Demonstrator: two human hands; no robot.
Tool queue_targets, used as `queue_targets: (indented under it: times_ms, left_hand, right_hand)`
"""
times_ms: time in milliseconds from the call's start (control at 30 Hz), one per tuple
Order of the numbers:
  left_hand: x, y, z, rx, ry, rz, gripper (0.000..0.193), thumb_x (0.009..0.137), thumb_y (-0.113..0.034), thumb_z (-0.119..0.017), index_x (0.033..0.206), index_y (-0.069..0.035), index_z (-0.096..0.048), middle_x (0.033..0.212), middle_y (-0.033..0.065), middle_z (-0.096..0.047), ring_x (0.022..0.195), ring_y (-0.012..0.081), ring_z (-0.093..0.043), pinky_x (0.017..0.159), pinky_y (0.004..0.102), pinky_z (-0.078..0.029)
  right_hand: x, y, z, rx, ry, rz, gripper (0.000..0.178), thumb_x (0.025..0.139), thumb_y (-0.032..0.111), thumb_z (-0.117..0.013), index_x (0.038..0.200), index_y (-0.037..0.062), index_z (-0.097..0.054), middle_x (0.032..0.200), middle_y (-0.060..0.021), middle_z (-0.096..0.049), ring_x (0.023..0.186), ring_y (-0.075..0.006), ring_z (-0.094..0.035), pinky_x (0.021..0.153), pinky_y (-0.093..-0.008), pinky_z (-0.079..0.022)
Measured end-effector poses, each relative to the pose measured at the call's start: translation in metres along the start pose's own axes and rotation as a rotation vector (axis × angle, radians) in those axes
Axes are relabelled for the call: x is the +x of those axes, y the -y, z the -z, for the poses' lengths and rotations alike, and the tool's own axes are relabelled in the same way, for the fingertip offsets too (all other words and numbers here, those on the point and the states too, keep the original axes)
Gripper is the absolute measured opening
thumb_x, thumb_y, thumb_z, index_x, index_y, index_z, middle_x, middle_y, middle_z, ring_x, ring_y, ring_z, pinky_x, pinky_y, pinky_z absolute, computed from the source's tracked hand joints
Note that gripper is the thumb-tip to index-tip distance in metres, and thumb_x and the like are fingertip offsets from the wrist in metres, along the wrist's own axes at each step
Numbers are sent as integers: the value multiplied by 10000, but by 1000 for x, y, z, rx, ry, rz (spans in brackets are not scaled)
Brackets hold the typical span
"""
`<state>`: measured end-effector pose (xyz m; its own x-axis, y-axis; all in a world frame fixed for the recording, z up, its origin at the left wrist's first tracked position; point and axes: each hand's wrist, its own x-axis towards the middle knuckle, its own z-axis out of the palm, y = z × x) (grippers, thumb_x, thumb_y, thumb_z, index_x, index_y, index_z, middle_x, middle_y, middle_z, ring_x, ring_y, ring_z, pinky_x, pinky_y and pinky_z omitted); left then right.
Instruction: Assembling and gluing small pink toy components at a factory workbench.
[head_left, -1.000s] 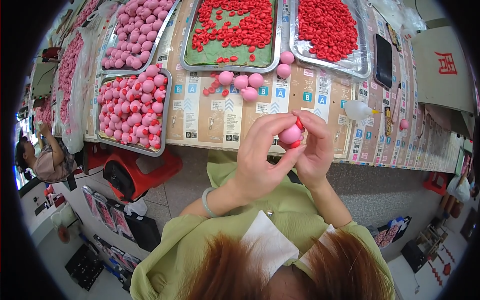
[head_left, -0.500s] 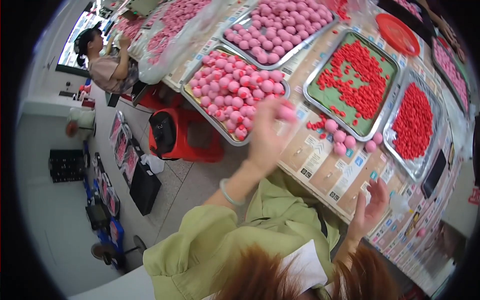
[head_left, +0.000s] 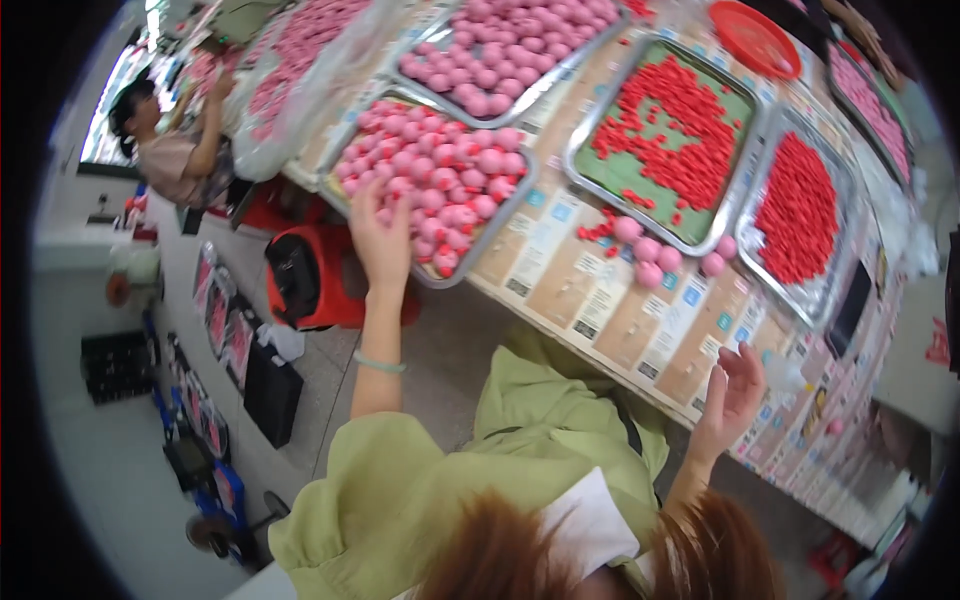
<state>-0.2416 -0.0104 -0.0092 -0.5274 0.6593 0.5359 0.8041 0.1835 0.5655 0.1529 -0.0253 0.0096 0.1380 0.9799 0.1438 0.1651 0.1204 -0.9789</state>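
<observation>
My left hand (head_left: 380, 240) reaches over the near left rim of a metal tray (head_left: 480, 245) full of pink balls (head_left: 440, 178), many with small red pieces on them. Its fingers are apart and their tips are at the balls; no ball shows clearly within its grasp. Over the table's front edge, my right hand (head_left: 735, 400) is open and empty, palm turned inward. Several loose pink balls (head_left: 648, 262) lie near a tray with a green bottom (head_left: 610, 165) that bears small red pieces (head_left: 690, 130). Beside those balls are a few loose red pieces (head_left: 598, 230).
Another tray of pink balls (head_left: 500, 60) stands behind. To the right are a tray of red pieces (head_left: 797, 210), a dark phone (head_left: 848, 310) and a red round plate (head_left: 755, 40). A red stool (head_left: 340, 290) with a black bag stands at left; a person (head_left: 175, 150) sits beyond.
My left hand has moved left from beside the tray to its near left side; the pink ball it carried no longer shows. My right hand stays much the same. The view has shifted slightly.
</observation>
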Motion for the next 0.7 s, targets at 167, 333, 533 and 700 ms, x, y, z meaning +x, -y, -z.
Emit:
queue_targets:
  times_ms: [167,333,533,700]
  left_hand:
    - [-34,-100,-30,-350,463,116,156,782,-92,-534,906,-4,-569,844,102,-593,777,172,-566,674,278,-435]
    - [-46,-137,-81,-247,610,-19,150,746,-103,-546,858,-7,-574,810,129,-574,759,289,-545,680,339,-429]
    - [-16,-155,-144,-316,436,-193,123,727,-115,-560,802,-22,-590,756,117,-567,774,283,-540,686,357,-421]
    - [-4,-168,-173,-14,646,-265,129,722,-149,-576,792,-41,-593,783,117,-578,757,279,-554,668,363,-431]
  right_hand:
    - [-2,-9,32,-269,-423,356,358,784,-22,-476,1129,-14,-378,998,-82,-449,891,-145,-437,797,-275,-366]
    - [5,-20,71,-244,-669,250,497,739,-15,-541,1171,-6,-294,1112,-94,-381,1024,-194,-381,874,-319,-304]
    - [14,-50,78,-138,-399,38,554,741,-22,-546,1212,11,-258,1170,-114,-346,1075,-187,-367,893,-314,-325]
    - [23,-62,74,6,-385,-91,479,759,4,-545,1181,-18,-319,1128,-113,-416,1011,-181,-442,874,-295,-340]
